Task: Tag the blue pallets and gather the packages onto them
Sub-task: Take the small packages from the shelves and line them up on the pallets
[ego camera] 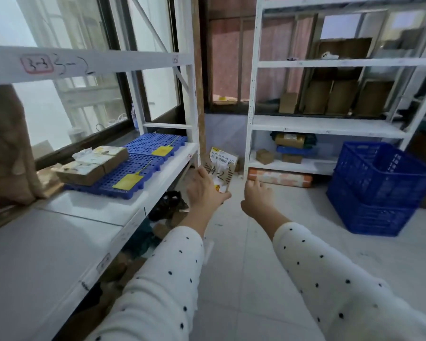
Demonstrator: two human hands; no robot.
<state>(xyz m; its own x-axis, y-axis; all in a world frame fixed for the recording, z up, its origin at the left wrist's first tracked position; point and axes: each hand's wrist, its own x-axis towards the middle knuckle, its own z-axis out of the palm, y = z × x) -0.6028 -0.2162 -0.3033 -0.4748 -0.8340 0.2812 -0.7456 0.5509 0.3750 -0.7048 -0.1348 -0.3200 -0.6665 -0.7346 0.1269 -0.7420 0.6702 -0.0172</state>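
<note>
Head view: left hand (203, 187) grips a brown package (223, 169) marked 4-2, held over the floor right of the white shelf (162, 179); right hand (257, 196) free, fingers loosely curled, holding nothing. On the shelf, left: two blue pallets (143, 166) bearing yellow tags (128, 181), with taped cardboard packages (94, 163) stacked on the near one.

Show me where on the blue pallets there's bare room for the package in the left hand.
The far blue pallet is bare except for its yellow tag at the front right corner. The near pallet is crowded on its left by two taped cardboard packages; its right part, between them and its own tag, is free. The left hand holds the package.
</note>
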